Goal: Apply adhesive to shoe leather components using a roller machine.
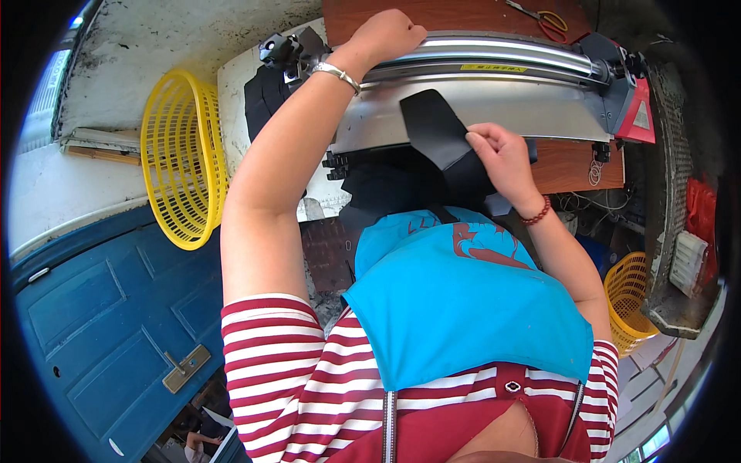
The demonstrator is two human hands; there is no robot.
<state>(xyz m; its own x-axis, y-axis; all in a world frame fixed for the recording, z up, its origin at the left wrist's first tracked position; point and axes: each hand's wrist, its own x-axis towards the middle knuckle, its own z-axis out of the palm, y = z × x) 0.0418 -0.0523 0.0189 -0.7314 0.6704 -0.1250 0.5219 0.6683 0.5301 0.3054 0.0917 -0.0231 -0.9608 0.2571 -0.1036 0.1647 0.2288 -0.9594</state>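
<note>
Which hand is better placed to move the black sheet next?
Right, likely: the right hand pinches the edge of the black sheet, while the left hand is up at the metal roller, away from the sheet.

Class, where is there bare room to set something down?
Bare room shows on the metal plate, bordered by the rollers, red end housing and right hand; also on the brown tabletop behind the rollers, between the left hand and scissors. Crowding shows at the plate's front, under the held black piece, and leftward, among dark pieces.
</note>
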